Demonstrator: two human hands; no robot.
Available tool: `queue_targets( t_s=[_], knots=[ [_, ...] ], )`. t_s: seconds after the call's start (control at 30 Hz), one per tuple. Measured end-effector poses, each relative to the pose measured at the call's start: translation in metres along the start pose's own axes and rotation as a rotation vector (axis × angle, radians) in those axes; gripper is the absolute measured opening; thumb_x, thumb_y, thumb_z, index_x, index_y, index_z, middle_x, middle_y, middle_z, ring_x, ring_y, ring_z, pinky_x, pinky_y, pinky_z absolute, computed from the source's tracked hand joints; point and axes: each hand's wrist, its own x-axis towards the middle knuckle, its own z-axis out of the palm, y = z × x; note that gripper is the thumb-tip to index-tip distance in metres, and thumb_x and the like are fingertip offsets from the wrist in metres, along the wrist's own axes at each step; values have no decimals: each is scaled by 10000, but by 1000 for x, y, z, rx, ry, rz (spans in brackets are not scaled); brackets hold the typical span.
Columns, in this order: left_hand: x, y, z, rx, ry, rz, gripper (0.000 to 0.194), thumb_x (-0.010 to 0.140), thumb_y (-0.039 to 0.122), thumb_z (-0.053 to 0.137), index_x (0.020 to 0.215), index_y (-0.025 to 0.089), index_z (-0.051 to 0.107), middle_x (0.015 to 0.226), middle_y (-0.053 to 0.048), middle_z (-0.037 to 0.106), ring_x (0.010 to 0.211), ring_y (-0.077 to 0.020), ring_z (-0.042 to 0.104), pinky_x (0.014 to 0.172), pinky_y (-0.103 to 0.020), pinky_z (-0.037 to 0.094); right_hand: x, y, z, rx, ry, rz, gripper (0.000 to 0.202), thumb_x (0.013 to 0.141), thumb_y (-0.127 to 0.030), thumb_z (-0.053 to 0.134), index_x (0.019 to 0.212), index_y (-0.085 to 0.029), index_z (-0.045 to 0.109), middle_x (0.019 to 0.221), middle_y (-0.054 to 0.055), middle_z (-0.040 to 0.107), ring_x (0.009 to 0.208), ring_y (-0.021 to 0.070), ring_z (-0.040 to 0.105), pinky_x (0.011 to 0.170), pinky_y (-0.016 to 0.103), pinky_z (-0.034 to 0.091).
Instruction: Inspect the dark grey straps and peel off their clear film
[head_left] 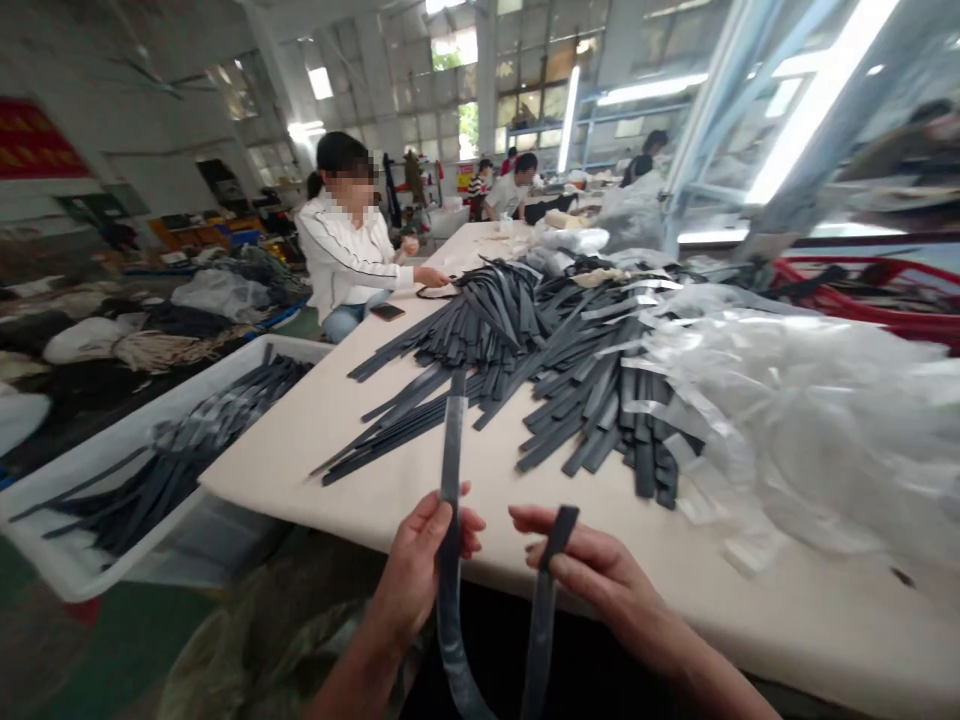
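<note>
A long dark grey fabric strap (451,600), partly covered by a clear plastic sleeve, hangs in a loop between my two hands at the table's near edge. My left hand (421,555) pinches it with the thumb on top, and from there it runs up toward the heap of straps. Close to its other end, my right hand (589,570) grips the strap between thumb and fingers, the bare dark tip sticking up above. Beyond my hands lies a large heap of similar dark straps (487,320) on the table. The bottom of the loop drops out of view.
Clear plastic sleeves (810,420) pile up on the right of the pale table (360,500). A white bin (157,570) holding more straps stands at left. Across the table, a person in a white jacket (349,250) handles a dark strip near a phone (388,312).
</note>
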Motion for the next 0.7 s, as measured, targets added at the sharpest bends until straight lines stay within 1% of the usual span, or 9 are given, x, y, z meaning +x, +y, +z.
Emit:
queue_targets(
  t_s=[0.07,0.17,0.23,0.3,0.4,0.47,0.53,0.6,0.7],
  knots=[
    [-12,-20,6,65,-102,-87,356,897,396,638,1167,164,664,820,-58,703,671,-124,605,661,-235,469,16,-2,-3,116,84,-5,259,891,-453,641,988,-257,779,1438,73,540,1340,302,467,1135,500,327],
    [-24,-36,5,199,-194,-164,361,919,413,598,1183,174,660,838,-56,700,713,-138,599,703,-254,463,38,-1,-7,327,199,-74,233,861,-435,685,969,-254,783,1422,58,559,1382,292,414,1176,492,240],
    [-29,-41,3,300,-235,-206,386,910,445,599,1175,174,669,862,-60,703,736,-156,611,721,-271,469,49,0,-9,453,249,-93,227,855,-420,692,969,-247,783,1367,61,607,1345,282,460,1169,479,254],
    [-32,-40,2,390,-269,-233,404,901,480,596,1143,168,683,876,-65,705,755,-174,622,734,-284,475,56,-1,-10,519,286,-88,236,849,-416,698,982,-239,781,1269,72,674,1271,272,535,1149,475,287],
    [-30,-34,6,483,-303,-235,439,904,527,561,1096,154,691,834,-66,700,747,-185,621,735,-292,483,59,-6,-8,480,325,-115,235,850,-420,697,978,-243,784,1137,63,735,1166,246,610,1115,441,343],
    [-24,-28,14,499,-321,-168,512,875,583,569,1140,155,662,903,-87,710,790,-205,632,752,-304,498,57,-10,-1,401,337,-151,230,854,-418,691,974,-246,784,1117,54,740,1123,232,629,1064,405,401],
    [-17,-22,23,495,-312,-80,615,824,638,597,1220,167,609,1047,-120,705,869,-242,646,755,-319,518,52,-13,8,341,327,-159,242,866,-432,668,964,-242,783,1133,51,732,1042,217,656,970,371,473],
    [-14,-18,32,521,-258,-53,649,791,641,633,1241,174,590,1102,-128,698,914,-266,655,755,-328,536,44,-16,17,300,295,-171,275,876,-446,647,969,-226,782,1130,59,727,978,204,665,896,342,505],
    [-16,-22,38,617,-111,-107,556,752,637,664,1081,188,681,896,-92,729,838,-280,673,736,-354,566,32,-22,22,302,255,-193,325,872,-454,644,989,-187,785,1099,81,733,1039,219,647,903,326,503]
  ],
)
